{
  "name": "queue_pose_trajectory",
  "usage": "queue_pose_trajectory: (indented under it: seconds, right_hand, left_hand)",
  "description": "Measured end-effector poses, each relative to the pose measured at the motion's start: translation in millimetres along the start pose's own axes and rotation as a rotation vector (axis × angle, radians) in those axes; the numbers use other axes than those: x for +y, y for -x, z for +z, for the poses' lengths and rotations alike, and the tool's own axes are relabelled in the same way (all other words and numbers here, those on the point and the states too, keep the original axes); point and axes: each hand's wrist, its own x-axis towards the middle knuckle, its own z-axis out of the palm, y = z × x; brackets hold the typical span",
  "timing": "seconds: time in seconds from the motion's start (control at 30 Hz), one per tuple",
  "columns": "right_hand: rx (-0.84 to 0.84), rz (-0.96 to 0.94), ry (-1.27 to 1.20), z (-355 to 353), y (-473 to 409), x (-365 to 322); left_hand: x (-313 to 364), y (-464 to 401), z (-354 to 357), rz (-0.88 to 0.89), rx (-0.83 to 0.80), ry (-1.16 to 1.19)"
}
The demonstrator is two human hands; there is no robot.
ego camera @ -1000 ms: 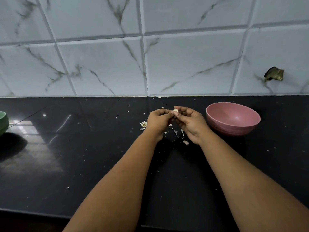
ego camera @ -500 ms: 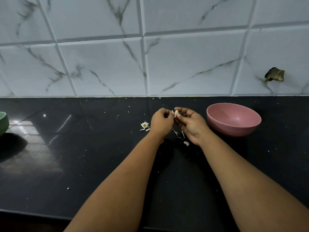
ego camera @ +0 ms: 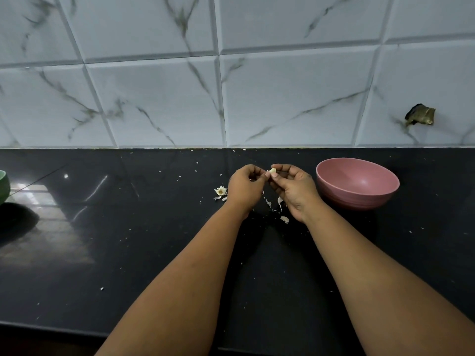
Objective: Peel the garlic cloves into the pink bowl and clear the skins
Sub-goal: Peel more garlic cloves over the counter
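Note:
Both hands meet over the black countertop (ego camera: 128, 240), just left of the pink bowl (ego camera: 359, 199). My right hand (ego camera: 295, 191) pinches a small pale garlic clove (ego camera: 273, 170) between thumb and fingertips. My left hand (ego camera: 245, 188) has its fingers curled, its fingertips at the clove's left side. The pink bowl stands upright and looks empty inside. Garlic skins (ego camera: 284, 219) lie on the counter under and between the hands. A garlic root core (ego camera: 221, 191) with papery bits sits just left of my left hand.
A green bowl (ego camera: 3, 186) shows partly at the far left edge. A marbled tile wall (ego camera: 231, 86) rises behind the counter, with a dark broken spot (ego camera: 420, 116) at the right. Tiny skin flecks are scattered over the counter. The counter's front edge runs along the bottom.
The hands stayed close together over the same spot. My left hand's fingers drew slightly away from the clove and back, while my right hand kept its pinch on it.

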Motion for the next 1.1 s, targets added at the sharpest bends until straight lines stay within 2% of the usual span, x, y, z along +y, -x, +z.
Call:
queue_pose_trajectory:
  seconds: [0.2, 0.37, 0.6, 0.7, 0.83, 0.9, 1.1]
  right_hand:
    - [0.038, -0.036, -0.013, 2.8, -0.3, -0.2]
    - [0.028, -0.036, -0.028, 7.4, 3.1, -2.6]
    - [0.018, -0.071, 0.035, 13.3, 6.6, 1.0]
    - [0.009, -0.046, 0.061, 11.9, 7.7, 0.6]
    - [-0.002, -0.054, 0.084, 9.7, 9.7, -1.4]
    - [-0.011, -0.067, 0.133, 9.1, 10.4, -1.5]
    - [-0.054, -0.070, 0.144, 6.6, 10.8, -3.5]
  left_hand:
    - [1.0, -2.8, -0.3, 0.024, 0.034, -0.043]
    - [7.2, 0.8, -0.1, -0.141, 0.076, 0.327]
    - [9.8, -0.7, 0.8, -0.258, 0.099, 0.529]
    - [7.8, -1.8, 1.4, -0.229, 0.091, 0.424]
    - [6.7, -0.4, 3.5, -0.063, 0.115, -0.021]
    - [7.0, 0.2, 4.0, -0.015, 0.114, -0.155]
    - [6.2, -2.3, 2.4, 0.010, 0.099, -0.188]
